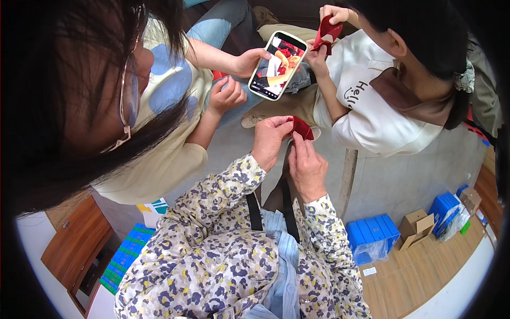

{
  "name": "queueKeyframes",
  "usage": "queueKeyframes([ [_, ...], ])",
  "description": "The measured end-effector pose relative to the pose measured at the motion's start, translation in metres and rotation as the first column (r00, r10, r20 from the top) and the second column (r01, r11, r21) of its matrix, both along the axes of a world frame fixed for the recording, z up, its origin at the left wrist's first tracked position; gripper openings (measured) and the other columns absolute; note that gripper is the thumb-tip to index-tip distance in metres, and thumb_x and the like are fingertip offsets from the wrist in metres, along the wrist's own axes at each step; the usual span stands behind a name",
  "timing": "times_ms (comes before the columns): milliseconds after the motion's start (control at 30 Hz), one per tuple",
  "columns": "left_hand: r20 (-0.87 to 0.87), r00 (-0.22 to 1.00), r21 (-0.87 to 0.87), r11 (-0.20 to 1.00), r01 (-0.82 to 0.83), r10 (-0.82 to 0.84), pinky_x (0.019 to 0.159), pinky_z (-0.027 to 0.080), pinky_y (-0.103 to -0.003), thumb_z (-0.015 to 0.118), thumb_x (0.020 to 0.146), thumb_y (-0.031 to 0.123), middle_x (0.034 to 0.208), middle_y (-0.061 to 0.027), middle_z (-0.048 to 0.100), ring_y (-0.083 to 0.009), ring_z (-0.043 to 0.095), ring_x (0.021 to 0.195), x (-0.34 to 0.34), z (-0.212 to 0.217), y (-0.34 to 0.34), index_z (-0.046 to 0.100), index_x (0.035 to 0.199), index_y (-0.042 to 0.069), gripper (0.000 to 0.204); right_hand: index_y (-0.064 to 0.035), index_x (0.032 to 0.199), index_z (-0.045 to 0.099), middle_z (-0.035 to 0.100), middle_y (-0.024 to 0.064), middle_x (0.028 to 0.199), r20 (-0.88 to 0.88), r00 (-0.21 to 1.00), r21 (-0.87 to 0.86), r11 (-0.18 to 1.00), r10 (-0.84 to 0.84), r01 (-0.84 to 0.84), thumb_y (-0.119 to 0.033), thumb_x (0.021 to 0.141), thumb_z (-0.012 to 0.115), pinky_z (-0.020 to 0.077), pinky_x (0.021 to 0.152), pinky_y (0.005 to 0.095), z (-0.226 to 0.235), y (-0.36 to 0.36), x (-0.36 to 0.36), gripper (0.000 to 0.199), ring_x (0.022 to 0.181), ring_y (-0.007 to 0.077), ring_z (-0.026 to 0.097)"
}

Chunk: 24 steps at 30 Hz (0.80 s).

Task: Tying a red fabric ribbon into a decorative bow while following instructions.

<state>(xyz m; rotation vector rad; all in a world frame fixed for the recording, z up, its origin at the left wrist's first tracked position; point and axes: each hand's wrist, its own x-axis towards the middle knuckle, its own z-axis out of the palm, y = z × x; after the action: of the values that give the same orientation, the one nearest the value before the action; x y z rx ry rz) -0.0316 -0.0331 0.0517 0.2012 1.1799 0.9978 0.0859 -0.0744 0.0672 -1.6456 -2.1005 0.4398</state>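
At frame centre, the left hand point(270, 139) and right hand point(307, 167) pinch a folded red paper point(302, 127), fingers clamped on its lower edge; its point tilts toward upper right.

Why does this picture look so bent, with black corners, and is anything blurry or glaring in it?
Head view: the fisheye lens bends straight lines near the rim, such as the wooden floor, and leaves black corners. Light is soft and even, with faint shadows. The head at upper left is so close that it looks soft. The left hand, right hand and red paper are sharp. The phone screen shows no strong glare.
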Motion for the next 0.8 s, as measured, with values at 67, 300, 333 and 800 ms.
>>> queueKeyframes([
  [67, -0.003, 1.000, -0.004, 1.000, 0.002, -0.002, 0.072, 0.049, -0.023, 0.059, 0.085, 0.005, 0.089, -0.0056, 0.066, -0.0103, 0.061, 0.077, -0.0017, -0.0021, -0.0017, 0.063, 0.096, -0.002, 0.014, -0.0053, 0.114, 0.057, 0.054, 0.0069, 0.078, 0.005, 1.000, -0.011, 1.000, 0.006, -0.006, -0.006, 0.074, 0.063, 0.0482, 0.051, 0.0345, -0.0014, -0.0015, -0.0012, 0.041, 0.055, 0.0236, 0.058],
  [300, -0.017, 1.000, 0.007, 1.000, 0.017, -0.017, 0.072, 0.050, -0.024, 0.059, 0.085, 0.005, 0.089, -0.0062, 0.066, -0.0110, 0.061, 0.078, -0.0022, -0.0074, -0.0070, 0.063, 0.096, -0.003, 0.014, -0.0056, 0.114, 0.057, 0.054, 0.0068, 0.077, 0.011, 1.000, -0.016, 1.000, 0.007, -0.007, -0.006, 0.074, 0.062, 0.0479, 0.051, 0.0346, -0.0029, -0.0067, -0.0014, 0.040, 0.054, 0.0237, 0.058],
  [333, -0.023, 1.000, 0.012, 1.000, 0.020, -0.020, 0.073, 0.050, -0.024, 0.059, 0.085, 0.004, 0.089, -0.0065, 0.066, -0.0112, 0.061, 0.078, -0.0019, -0.0079, -0.0073, 0.063, 0.097, -0.003, 0.014, -0.0056, 0.114, 0.057, 0.054, 0.0068, 0.077, 0.012, 1.000, -0.016, 1.000, 0.006, -0.006, -0.006, 0.074, 0.062, 0.0479, 0.051, 0.0346, -0.0028, -0.0069, -0.0013, 0.040, 0.054, 0.0237, 0.058],
  [800, -0.048, 0.998, 0.032, 0.999, 0.031, -0.029, 0.072, 0.050, -0.024, 0.059, 0.085, 0.004, 0.090, -0.0075, 0.066, -0.0118, 0.061, 0.078, -0.0016, -0.0079, -0.0056, 0.063, 0.098, -0.004, 0.015, -0.0060, 0.114, 0.057, 0.055, 0.0076, 0.079, -0.020, 1.000, -0.013, 1.000, 0.004, -0.004, -0.005, 0.074, 0.062, 0.0482, 0.051, 0.0345, -0.0046, -0.0052, 0.0006, 0.040, 0.054, 0.0238, 0.058],
])
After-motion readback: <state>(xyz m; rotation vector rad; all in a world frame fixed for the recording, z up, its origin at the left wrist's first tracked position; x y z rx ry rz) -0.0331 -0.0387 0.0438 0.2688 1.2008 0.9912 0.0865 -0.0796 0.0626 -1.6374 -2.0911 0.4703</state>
